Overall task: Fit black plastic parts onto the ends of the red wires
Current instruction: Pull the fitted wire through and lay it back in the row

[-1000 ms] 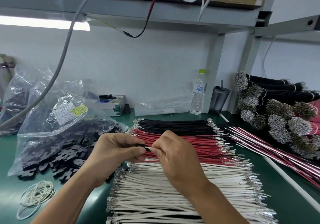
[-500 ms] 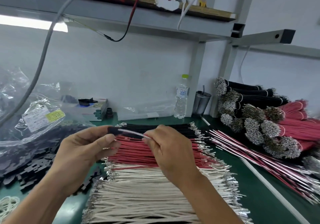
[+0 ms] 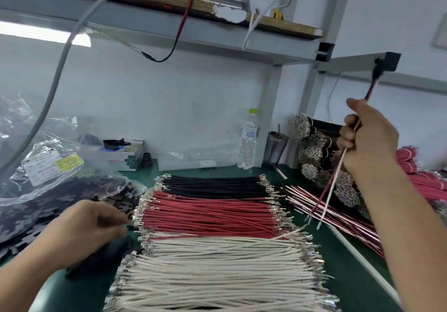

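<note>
Two wires [image 3: 335, 181] through right hand [image 3: 370, 140] fingers [image 3: 348, 120]

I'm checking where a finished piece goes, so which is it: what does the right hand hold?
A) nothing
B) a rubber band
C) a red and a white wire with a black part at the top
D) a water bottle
C: the right hand grips the raised wires, whose upper end carries the black part.

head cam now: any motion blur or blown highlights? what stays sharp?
Head view: left hand smeared by motion blur, right hand and its held wires softer too; strip light clipped to white at upper left; wide-angle bends the shelf; red wires on the bench read fairly sharp.
</note>
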